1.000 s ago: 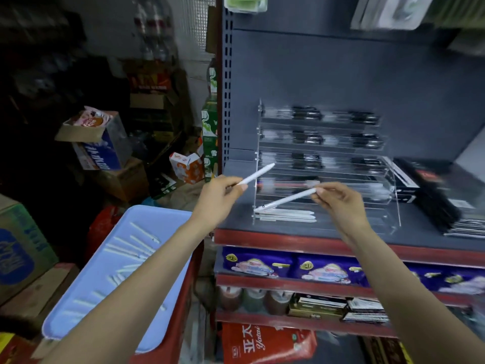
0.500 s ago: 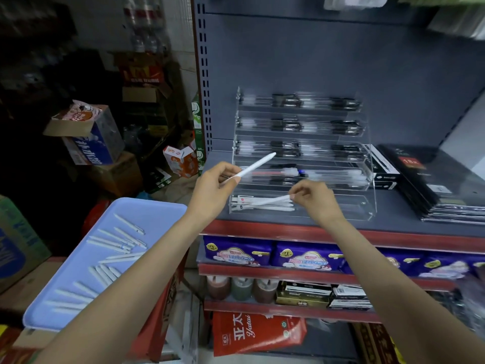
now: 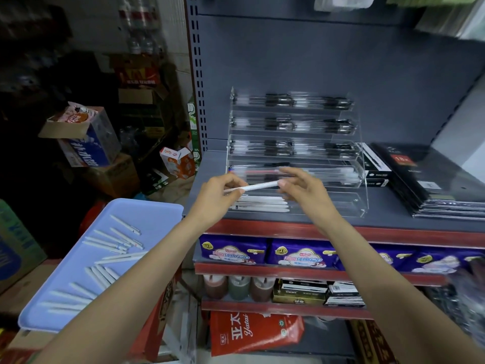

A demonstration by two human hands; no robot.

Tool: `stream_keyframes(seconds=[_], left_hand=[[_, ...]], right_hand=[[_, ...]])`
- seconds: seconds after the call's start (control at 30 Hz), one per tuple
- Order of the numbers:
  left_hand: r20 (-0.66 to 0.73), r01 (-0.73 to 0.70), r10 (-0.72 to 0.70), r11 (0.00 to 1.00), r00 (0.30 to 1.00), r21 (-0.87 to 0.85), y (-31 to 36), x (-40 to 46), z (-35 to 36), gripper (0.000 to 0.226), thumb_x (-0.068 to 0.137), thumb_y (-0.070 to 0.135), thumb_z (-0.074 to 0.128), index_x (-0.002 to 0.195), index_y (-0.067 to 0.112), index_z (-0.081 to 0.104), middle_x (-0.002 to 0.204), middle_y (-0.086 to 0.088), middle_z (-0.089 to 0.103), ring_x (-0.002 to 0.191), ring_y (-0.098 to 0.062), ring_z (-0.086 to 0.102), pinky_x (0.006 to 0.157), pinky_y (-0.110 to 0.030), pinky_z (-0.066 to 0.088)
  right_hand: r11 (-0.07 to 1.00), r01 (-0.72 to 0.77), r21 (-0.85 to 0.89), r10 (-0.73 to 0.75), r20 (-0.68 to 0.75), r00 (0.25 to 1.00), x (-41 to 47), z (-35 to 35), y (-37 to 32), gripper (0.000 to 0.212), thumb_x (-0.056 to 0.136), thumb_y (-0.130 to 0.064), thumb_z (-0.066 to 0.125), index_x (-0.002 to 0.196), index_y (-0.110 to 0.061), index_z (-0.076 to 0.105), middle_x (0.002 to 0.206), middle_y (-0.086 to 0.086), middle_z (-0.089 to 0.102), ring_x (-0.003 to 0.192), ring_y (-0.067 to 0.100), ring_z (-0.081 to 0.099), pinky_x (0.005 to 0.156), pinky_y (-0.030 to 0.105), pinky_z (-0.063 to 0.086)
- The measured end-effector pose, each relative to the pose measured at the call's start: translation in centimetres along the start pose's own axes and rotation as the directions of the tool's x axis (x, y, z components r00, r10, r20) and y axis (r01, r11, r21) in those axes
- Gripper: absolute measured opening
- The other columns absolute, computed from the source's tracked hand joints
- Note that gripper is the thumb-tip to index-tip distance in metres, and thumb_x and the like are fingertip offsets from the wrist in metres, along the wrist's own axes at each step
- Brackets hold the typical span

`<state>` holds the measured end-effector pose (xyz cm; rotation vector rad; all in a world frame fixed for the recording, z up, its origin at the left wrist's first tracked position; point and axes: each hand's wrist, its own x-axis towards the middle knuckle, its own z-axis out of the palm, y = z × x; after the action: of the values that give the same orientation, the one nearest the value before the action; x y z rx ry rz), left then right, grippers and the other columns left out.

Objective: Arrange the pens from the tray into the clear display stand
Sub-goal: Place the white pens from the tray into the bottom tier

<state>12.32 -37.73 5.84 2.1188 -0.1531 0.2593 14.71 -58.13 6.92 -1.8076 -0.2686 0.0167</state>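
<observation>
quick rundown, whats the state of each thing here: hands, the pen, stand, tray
left hand: pinches one end of the white pen
right hand: fingertips on the pen's other end
white pen: held level in front of the stand
clear display stand: upper tiers filled, white pens in the bottom tier
blue tray: holds many loose white pens

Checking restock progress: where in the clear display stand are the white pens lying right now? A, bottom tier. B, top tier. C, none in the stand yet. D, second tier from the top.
A: the white pens lie in the bottom tier of the clear display stand, while its upper tiers hold dark pens.
</observation>
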Motion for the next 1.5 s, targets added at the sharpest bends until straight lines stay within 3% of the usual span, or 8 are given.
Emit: stream_keyframes(seconds=[0.1, 0.27, 0.43, 0.67, 0.8, 1.13, 1.3, 1.5], left_hand=[[-0.01, 0.002, -0.002, 0.999, 1.0, -0.036, 0.1, -0.2, 0.5, 0.012, 0.087, 0.013, 0.063, 0.092, 0.024, 0.065, 0.088, 0.009, 0.065, 0.086, -0.008, 0.06, 0.065, -0.006, 0.043], [-0.304, 0.086, -0.066, 0.995, 0.95, 0.052, -1.0, 0.2, -0.4, 0.034, 0.086, 0.014, 0.065, 0.118, 0.014, 0.056, 0.116, -0.003, 0.053, 0.093, -0.007, 0.051, 0.079, -0.02, 0.041], [-0.138, 0.169, -0.159, 0.983, 0.978, 0.066, -1.9, 0.2, -0.7, 0.042, 0.086, 0.013, 0.066, 0.126, 0.01, 0.054, 0.119, -0.006, 0.063, 0.092, -0.008, 0.055, 0.083, -0.022, 0.044], [-0.156, 0.188, -0.178, 0.981, 0.972, 0.055, -2.7, 0.2, -0.2, 0.046, 0.084, 0.009, 0.068, 0.128, 0.017, 0.057, 0.121, -0.002, 0.064, 0.093, -0.013, 0.062, 0.085, -0.024, 0.048], [-0.16, 0.186, -0.176, 0.981, 0.971, 0.052, -2.5, 0.1, -0.3, 0.045, 0.082, 0.011, 0.07, 0.126, 0.016, 0.058, 0.119, -0.002, 0.065, 0.1, -0.019, 0.063, 0.089, -0.025, 0.047], [-0.192, 0.15, -0.16, 0.986, 0.968, -0.067, -4.4, -2.5, -2.3, 0.025, 0.086, 0.016, 0.066, 0.111, 0.016, 0.064, 0.096, 0.005, 0.067, 0.085, 0.0, 0.06, 0.075, -0.009, 0.047], [-0.287, 0.175, -0.169, 0.984, 0.943, -0.003, -6.9, -4.8, -7.5, 0.015, 0.091, 0.015, 0.06, 0.104, 0.024, 0.061, 0.088, 0.015, 0.059, 0.08, 0.009, 0.056, 0.068, 0.001, 0.04], [-0.243, 0.32, -0.289, 0.942, 0.926, 0.1, -14.1, -6.7, -14.5, 0.019, 0.089, 0.014, 0.061, 0.108, 0.012, 0.065, 0.095, 0.001, 0.065, 0.081, -0.015, 0.058, 0.082, -0.03, 0.05]], right_hand=[[0.999, 0.035, -0.02, -0.036, -0.045, 0.998, 0.2, 0.2, 0.1, 0.017, 0.086, -0.001, 0.062, 0.101, 0.002, 0.068, 0.078, -0.002, 0.067, 0.064, -0.003, 0.065, 0.069, 0.01, 0.051], [0.99, -0.03, -0.135, -0.002, -0.231, 0.973, 0.9, -0.5, 1.5, 0.01, 0.083, -0.006, 0.067, 0.09, -0.011, 0.073, 0.08, 0.0, 0.07, 0.079, 0.015, 0.068, 0.084, 0.024, 0.052], [0.906, -0.031, -0.422, -0.041, -0.159, 0.986, 1.3, 0.3, 2.3, 0.012, 0.083, -0.006, 0.069, 0.094, -0.006, 0.074, 0.086, 0.004, 0.07, 0.078, 0.011, 0.059, 0.064, -0.003, 0.039], [0.722, 0.001, -0.692, -0.1, -0.103, 0.99, 2.4, 0.9, 3.1, 0.015, 0.087, -0.01, 0.063, 0.097, -0.012, 0.074, 0.1, 0.006, 0.072, 0.091, 0.021, 0.067, 0.083, 0.033, 0.054], [0.641, 0.042, -0.766, -0.131, -0.056, 0.99, 2.4, 1.5, 3.5, 0.018, 0.088, -0.004, 0.059, 0.096, -0.009, 0.074, 0.104, 0.007, 0.07, 0.095, 0.025, 0.065, 0.081, 0.037, 0.055], [0.793, 0.195, -0.577, -0.212, 0.039, 0.976, 1.3, 7.3, 0.0, 0.018, 0.086, -0.008, 0.064, 0.102, -0.008, 0.072, 0.1, 0.007, 0.067, 0.086, 0.018, 0.062, 0.085, 0.022, 0.048], [0.849, 0.252, -0.465, -0.225, 0.114, 0.968, 1.0, 14.5, -3.3, 0.02, 0.09, -0.007, 0.058, 0.106, -0.009, 0.07, 0.1, 0.003, 0.062, 0.079, 0.007, 0.054, 0.069, -0.007, 0.036], [0.843, 0.261, -0.471, -0.136, 0.283, 0.949, 1.8, 24.9, -4.0, 0.026, 0.09, -0.005, 0.053, 0.111, -0.01, 0.067, 0.108, 0.008, 0.063, 0.094, 0.019, 0.061, 0.084, 0.019, 0.044]])
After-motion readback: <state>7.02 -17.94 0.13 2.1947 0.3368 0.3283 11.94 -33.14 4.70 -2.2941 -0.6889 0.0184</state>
